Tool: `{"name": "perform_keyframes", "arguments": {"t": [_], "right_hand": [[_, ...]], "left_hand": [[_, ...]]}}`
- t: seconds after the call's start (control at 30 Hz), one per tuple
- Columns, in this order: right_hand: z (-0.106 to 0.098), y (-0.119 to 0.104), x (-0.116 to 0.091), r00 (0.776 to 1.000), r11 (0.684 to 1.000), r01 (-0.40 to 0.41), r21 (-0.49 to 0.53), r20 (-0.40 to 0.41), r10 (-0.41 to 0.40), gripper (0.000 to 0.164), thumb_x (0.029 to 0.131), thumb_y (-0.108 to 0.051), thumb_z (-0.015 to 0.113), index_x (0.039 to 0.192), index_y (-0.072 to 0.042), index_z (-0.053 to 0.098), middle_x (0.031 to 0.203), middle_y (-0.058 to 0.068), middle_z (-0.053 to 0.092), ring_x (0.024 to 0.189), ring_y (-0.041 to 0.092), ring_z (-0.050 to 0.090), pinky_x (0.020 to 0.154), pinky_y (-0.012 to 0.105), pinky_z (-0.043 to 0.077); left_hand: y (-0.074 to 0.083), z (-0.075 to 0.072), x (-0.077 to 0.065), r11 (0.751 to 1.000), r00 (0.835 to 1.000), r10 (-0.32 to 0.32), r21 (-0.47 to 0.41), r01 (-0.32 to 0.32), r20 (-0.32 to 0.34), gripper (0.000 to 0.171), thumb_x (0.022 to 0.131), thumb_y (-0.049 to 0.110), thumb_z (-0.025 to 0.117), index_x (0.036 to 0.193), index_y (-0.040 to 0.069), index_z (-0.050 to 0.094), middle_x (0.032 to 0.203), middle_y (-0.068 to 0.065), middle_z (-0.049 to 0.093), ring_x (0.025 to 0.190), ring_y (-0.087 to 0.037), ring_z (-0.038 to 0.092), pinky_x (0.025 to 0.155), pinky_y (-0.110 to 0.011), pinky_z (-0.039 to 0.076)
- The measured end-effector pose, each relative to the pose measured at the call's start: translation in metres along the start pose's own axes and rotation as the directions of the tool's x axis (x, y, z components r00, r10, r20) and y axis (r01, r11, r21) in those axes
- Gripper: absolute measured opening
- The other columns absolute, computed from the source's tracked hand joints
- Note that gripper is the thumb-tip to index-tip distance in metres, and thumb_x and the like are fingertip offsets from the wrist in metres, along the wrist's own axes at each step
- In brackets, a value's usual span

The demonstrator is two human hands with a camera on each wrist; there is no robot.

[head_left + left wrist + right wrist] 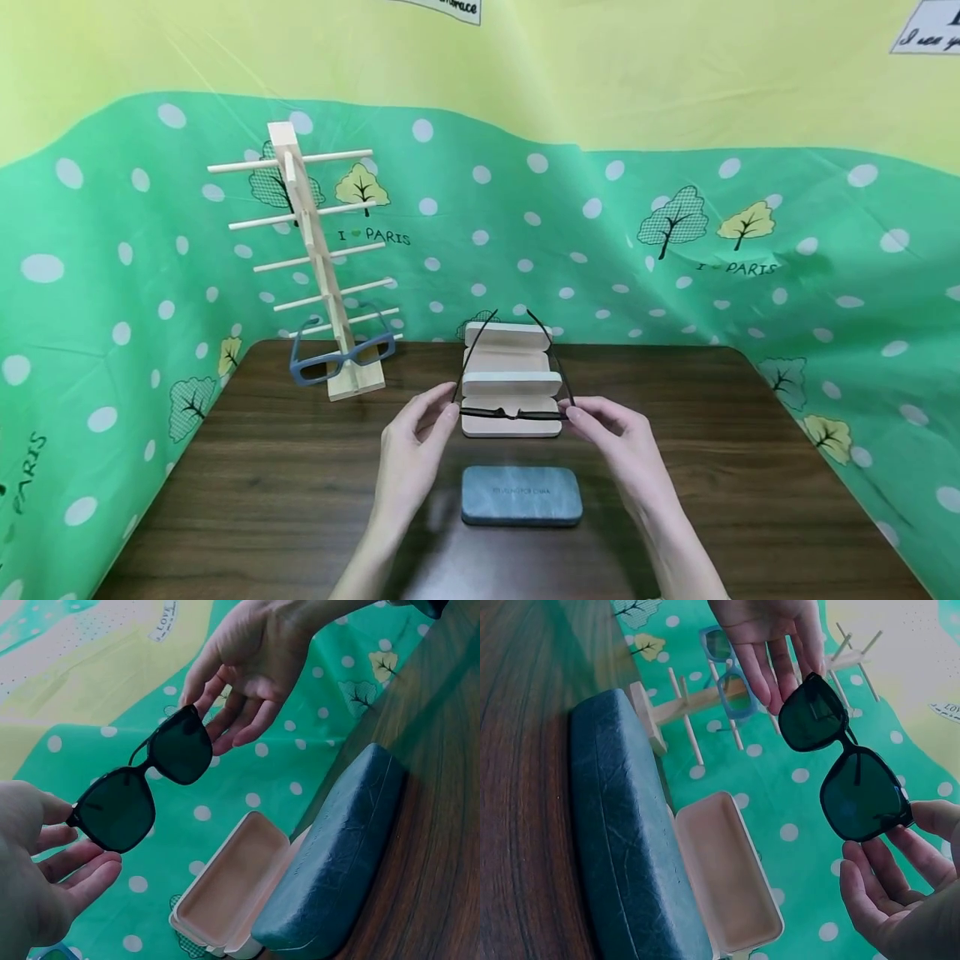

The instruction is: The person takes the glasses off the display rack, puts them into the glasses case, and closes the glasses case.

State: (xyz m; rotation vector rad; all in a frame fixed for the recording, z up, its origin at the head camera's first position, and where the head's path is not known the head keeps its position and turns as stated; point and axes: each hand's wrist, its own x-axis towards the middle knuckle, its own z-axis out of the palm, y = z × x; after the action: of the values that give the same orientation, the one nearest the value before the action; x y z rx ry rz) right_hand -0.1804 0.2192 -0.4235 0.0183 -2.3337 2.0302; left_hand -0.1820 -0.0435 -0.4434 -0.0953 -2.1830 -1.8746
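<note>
A pair of black sunglasses with dark lenses is held up above the table, temples spread and pointing away. My left hand pinches one end of the frame at the hinge. At the other end, my right hand pinches the opposite hinge between thumb and fingers. Both dark lenses face the left wrist camera. Behind the sunglasses, in the head view, two open white cases stand one behind the other. A closed blue-grey glasses case lies nearer, between my forearms.
At the left stands a wooden display rack with several rows of pegs. Blue-framed glasses hang low on it. A green and yellow patterned cloth hangs behind the dark wooden table.
</note>
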Motion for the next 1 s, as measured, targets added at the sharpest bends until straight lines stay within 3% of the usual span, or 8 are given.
{"name": "perform_keyframes", "arguments": {"t": [0.23,0.4,0.67,1.0], "right_hand": [[-0.004,0.0,0.0,1.0,1.0,0.007,0.01,0.023,-0.007,0.036,0.1,-0.021,0.069,0.123,0.007,0.069,0.109,-0.008,0.077,0.1,0.013,0.075,0.093,0.024,0.059],[-0.009,0.0,-0.005,0.999,1.0,0.016,0.026,0.03,-0.017,0.035,0.1,-0.02,0.069,0.122,0.007,0.069,0.11,-0.005,0.077,0.104,0.013,0.075,0.095,0.025,0.059],[-0.012,0.004,-0.011,0.999,1.0,0.015,0.012,0.037,-0.015,0.037,0.1,-0.018,0.068,0.124,0.011,0.066,0.111,-0.003,0.078,0.107,0.011,0.073,0.094,0.024,0.059],[-0.009,0.007,-0.005,0.999,0.999,0.005,-0.054,0.033,-0.003,0.038,0.1,-0.02,0.069,0.128,0.004,0.067,0.113,-0.01,0.077,0.105,0.01,0.073,0.092,0.023,0.059]], "left_hand": [[0.004,0.0,-0.002,0.998,0.999,0.051,0.032,-0.051,0.014,0.034,0.098,0.02,0.071,0.132,0.028,0.071,0.103,0.001,0.073,0.097,-0.009,0.071,0.086,-0.018,0.057],[0.005,0.002,-0.005,0.997,0.997,0.068,0.03,-0.069,0.034,0.034,0.099,0.021,0.07,0.132,0.029,0.071,0.096,0.002,0.072,0.089,-0.004,0.068,0.083,-0.022,0.058],[0.002,0.003,-0.01,0.998,0.997,0.06,0.023,-0.061,0.055,0.033,0.099,0.022,0.071,0.132,0.027,0.071,0.093,0.002,0.07,0.082,-0.005,0.063,0.076,-0.023,0.057],[-0.004,-0.001,-0.003,1.0,0.996,0.027,0.009,-0.027,0.085,0.034,0.099,0.024,0.071,0.132,0.028,0.07,0.096,0.0,0.07,0.081,-0.005,0.061,0.072,-0.02,0.052]]}}
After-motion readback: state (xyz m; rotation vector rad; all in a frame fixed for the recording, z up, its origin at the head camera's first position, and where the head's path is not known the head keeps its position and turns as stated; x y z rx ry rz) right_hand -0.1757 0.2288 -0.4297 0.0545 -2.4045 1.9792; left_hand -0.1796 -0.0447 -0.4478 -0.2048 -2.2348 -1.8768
